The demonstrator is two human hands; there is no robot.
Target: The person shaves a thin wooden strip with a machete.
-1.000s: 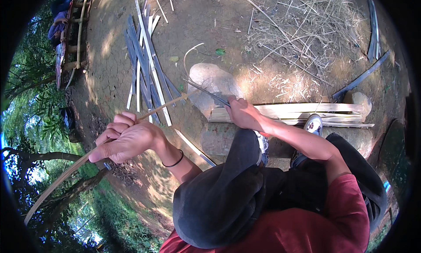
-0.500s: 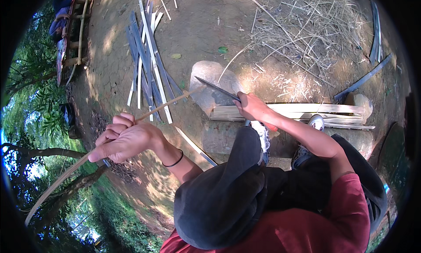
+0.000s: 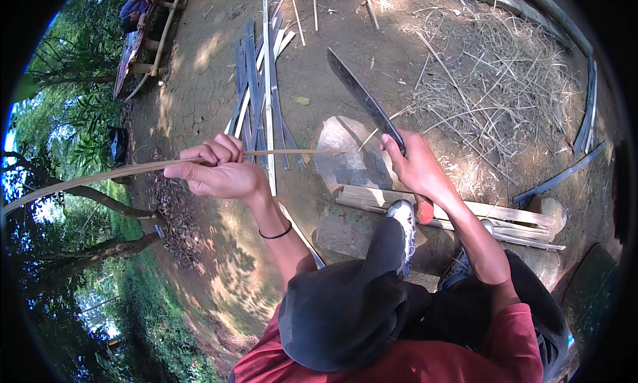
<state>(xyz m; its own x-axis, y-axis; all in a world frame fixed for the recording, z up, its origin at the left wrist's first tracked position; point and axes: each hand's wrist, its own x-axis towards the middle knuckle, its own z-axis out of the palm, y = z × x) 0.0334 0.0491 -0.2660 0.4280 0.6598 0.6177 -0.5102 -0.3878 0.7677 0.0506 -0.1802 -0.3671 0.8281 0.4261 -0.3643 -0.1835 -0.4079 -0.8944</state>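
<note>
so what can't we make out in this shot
All in the head view:
Strip: its far left end, cut off by the picture's edge.
Strip's held stretch: hidden by the left grip.
Knife: handle, mostly covered by the right grip.
Shavings heap: pieces too small to count.

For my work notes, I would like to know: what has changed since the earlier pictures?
The right hand swung the knife forward; its tip now shows beyond the stone. The left hand moved forward, levelling its strip in the picture. The view turned slightly too. Both hands kept their holds; nothing was let go.
</note>
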